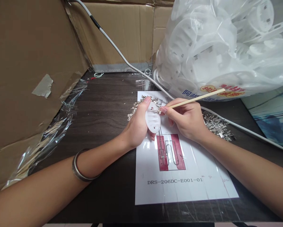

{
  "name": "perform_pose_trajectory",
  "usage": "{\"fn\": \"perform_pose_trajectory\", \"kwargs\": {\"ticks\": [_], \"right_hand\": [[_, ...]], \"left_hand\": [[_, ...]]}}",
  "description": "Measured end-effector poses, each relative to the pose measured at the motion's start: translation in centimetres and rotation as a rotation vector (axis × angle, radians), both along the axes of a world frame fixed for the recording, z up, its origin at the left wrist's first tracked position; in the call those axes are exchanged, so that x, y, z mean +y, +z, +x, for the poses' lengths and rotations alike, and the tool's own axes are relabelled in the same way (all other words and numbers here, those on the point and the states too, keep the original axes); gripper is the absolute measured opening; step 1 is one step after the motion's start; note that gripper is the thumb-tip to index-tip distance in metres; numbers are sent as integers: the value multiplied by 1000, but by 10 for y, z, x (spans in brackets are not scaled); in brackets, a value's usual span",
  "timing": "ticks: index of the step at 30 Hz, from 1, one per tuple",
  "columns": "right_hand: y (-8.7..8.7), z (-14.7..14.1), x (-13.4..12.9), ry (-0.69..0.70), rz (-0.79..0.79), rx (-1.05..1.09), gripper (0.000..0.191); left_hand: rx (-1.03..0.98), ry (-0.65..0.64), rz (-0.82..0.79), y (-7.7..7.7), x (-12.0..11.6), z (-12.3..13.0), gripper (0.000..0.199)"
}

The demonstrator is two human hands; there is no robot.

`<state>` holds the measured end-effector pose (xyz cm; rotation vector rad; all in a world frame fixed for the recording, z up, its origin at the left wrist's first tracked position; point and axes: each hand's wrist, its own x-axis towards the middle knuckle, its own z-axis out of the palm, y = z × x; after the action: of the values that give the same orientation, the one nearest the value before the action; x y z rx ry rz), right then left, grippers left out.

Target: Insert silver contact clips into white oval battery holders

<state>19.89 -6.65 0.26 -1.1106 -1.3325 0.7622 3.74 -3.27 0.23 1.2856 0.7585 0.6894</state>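
Observation:
My left hand (139, 121) grips a white oval plastic piece (153, 118) with ribs and small slots, tilted up over the printed sheet. Pinched in my right hand (187, 118) is a thin wooden stick (195, 98), like a chopstick. Its lower end is close to the plastic piece's right edge; the fingers hide whether it touches. Behind my left hand lies a pile of small shiny metal parts (134, 110). Another pile of metal parts (218, 126) is to the right of my right wrist.
The printed sheet (169, 192) with a red and white drawing lies on the dark table (103, 101). A clear bag of white plastic pieces (202, 56) stands at the back right. A white cable (122, 56) crosses behind my hands. Cardboard walls (122, 31) rise left and back.

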Motion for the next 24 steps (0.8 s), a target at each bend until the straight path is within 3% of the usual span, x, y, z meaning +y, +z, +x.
{"fn": "perform_pose_trajectory", "kwargs": {"ticks": [6,24], "right_hand": [[-2,2,1,49,-21,103,13],[-1,5,2,129,-85,158,16]], "left_hand": [[-54,75,-67,0,-2,0,67],[-102,45,-59,6,-3,2,67]]}}
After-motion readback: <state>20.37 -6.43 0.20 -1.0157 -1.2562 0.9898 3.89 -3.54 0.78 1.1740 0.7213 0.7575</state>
